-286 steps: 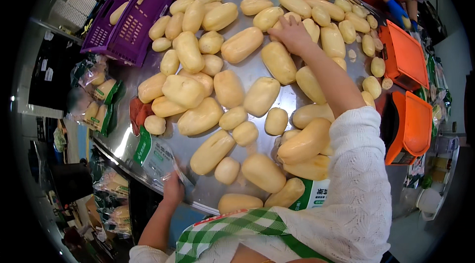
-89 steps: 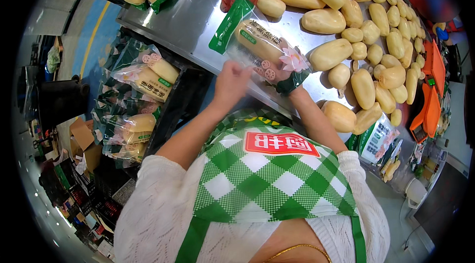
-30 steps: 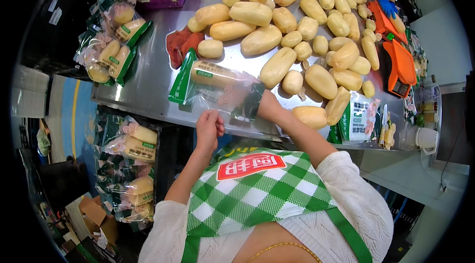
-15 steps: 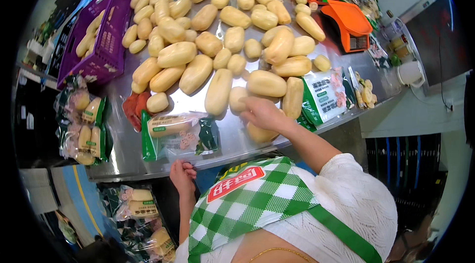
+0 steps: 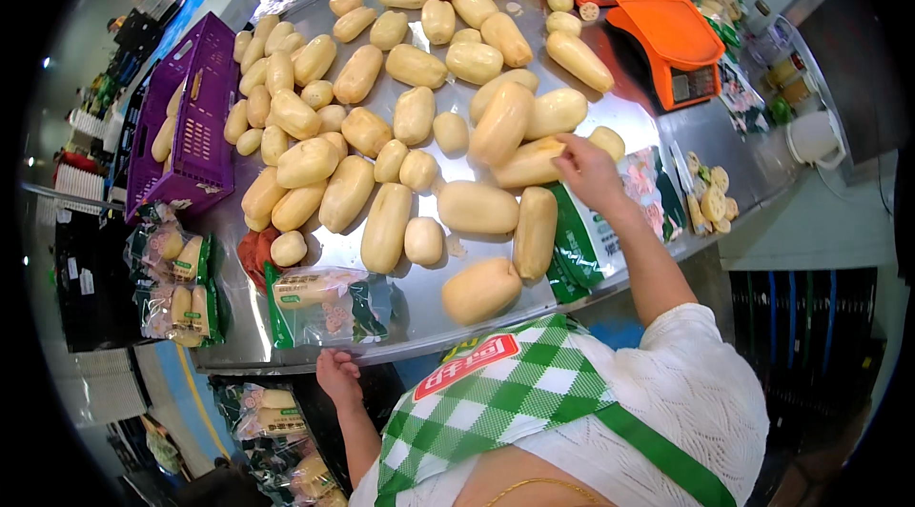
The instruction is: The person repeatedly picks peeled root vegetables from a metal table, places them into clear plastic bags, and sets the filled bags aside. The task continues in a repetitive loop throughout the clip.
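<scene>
My right hand (image 5: 589,173) reaches over the steel table, its fingers closed on the right end of a pale lotus root (image 5: 530,164). Another lotus root (image 5: 503,124) lies against that one. Below the wrist is a stack of green and white packing bags (image 5: 574,254). My left hand (image 5: 339,375) hangs at the table's front edge, fingers curled, with nothing seen in it. Just beyond it lies a clear and green bag (image 5: 324,305) with a lotus root (image 5: 303,290) inside. A short round lotus root piece (image 5: 423,241) and a thick one (image 5: 481,290) lie near the front.
Many lotus roots cover the steel table (image 5: 429,343). A purple crate (image 5: 191,116) stands at the left, with filled bags (image 5: 181,307) nearer me. Two orange scales (image 5: 672,45) are at the back right. A knife (image 5: 688,185) lies beside cut pieces (image 5: 713,197). More filled bags (image 5: 276,412) sit below the table.
My right hand has moved right and away from the short round piece to a lotus root by the bags. The short piece now sits further left. My left hand stays by the edge.
</scene>
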Available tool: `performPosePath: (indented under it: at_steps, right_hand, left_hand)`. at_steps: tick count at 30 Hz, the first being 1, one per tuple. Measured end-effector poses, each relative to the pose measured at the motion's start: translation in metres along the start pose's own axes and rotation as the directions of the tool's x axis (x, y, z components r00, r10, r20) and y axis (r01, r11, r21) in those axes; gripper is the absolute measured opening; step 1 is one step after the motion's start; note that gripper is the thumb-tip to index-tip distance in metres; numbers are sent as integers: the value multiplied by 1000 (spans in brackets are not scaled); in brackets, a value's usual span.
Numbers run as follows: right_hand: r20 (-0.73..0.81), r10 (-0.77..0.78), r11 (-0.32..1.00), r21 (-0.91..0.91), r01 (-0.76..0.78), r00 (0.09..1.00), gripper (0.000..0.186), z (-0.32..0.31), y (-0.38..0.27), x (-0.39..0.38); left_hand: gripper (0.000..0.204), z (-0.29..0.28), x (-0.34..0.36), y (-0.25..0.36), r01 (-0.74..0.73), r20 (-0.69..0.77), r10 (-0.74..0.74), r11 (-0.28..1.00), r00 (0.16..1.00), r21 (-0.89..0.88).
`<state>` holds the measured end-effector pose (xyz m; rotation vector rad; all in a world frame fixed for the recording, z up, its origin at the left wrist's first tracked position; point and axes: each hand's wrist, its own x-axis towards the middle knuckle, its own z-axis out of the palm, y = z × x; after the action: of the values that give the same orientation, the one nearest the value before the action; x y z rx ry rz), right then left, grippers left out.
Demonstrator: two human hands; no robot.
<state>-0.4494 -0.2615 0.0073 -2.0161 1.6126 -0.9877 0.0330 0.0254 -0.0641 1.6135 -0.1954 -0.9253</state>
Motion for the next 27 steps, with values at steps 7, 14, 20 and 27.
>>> performPosePath:
  at_steps: [7,14,20,27]
  right_hand:
    - [-105,7,990,-137,-22,994,29,-36,84,59]
    - [-89,-38,997,-74,31,995,32,-22,103,130]
    - [-61,-241,968,53,244,969,33,34,71,207]
    - [89,-254,965,-50,259,963,42,105,39,295]
  left_hand:
    - [26,6,-8,-8,-4,-155,-2,999,988,-38]
    - [23,21,-12,-9,-15,-291,10,1000,957,-18]
    - [22,20,-13,-15,-37,-349,41,999,936,18]
    - [24,21,-10,-17,-47,-422,85,994,902,100]
